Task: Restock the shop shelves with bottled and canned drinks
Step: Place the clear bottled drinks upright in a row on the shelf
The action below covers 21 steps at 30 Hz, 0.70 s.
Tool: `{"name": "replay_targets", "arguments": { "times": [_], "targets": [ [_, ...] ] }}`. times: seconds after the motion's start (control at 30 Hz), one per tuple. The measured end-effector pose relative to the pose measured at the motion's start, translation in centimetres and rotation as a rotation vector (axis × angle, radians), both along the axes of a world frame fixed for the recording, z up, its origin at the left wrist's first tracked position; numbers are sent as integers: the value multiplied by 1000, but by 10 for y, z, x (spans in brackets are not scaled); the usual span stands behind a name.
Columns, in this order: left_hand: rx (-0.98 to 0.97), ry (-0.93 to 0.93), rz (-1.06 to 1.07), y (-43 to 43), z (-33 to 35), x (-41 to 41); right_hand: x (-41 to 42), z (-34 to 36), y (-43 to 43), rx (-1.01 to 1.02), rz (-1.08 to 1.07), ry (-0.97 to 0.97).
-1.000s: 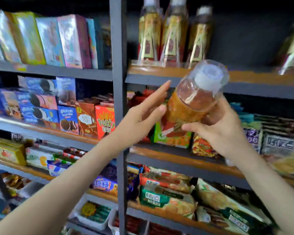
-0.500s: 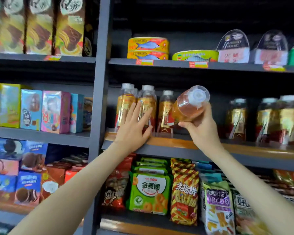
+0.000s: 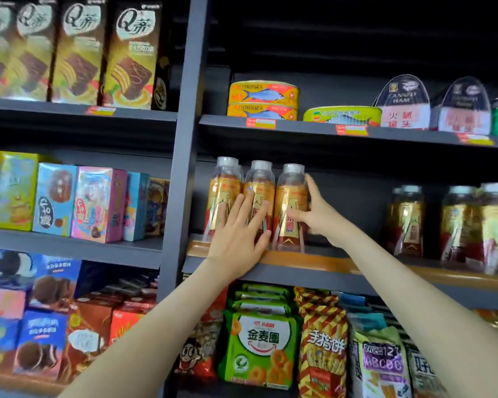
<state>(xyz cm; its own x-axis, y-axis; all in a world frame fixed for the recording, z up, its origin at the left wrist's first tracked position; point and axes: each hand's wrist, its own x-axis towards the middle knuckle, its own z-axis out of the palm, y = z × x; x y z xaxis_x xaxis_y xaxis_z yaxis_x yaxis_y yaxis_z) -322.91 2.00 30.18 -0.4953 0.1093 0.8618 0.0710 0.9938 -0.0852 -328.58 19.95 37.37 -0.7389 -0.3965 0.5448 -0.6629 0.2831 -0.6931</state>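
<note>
Three clear bottles of amber drink with gold and red labels stand upright in a row at the left end of the shelf with an orange front lip (image 3: 314, 261). My right hand (image 3: 319, 219) wraps the rightmost bottle (image 3: 288, 193), thumb on its label and fingers behind it. My left hand (image 3: 237, 228) lies flat with spread fingers against the left bottle (image 3: 224, 182) and the middle bottle (image 3: 260, 179), holding neither. Another cap shows just behind the left bottle.
More of the same bottles (image 3: 406, 219) stand farther right, with a gap of bare shelf between the groups. Tins of fish (image 3: 262, 99) and ham sit on the shelf above, snack bags (image 3: 259, 340) below. A dark upright post (image 3: 181, 168) borders the bottles on the left.
The bottle that my right hand held tilted in the air now stands upright at the right end of the row. My left hand stays pressed on the bottles. The view has moved closer.
</note>
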Motion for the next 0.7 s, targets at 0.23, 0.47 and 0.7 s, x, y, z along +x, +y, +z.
{"name": "replay_targets", "arguments": {
  "times": [0.23,0.47,0.7],
  "targets": [
    [-56,149,-33,25,15,-7,-7,-1,23,217,-124,4],
    [-216,304,-60,105,49,-40,-61,6,114,398,-640,155],
    [-167,366,153,135,64,-88,-123,21,186,507,-848,81]
  ]
}}
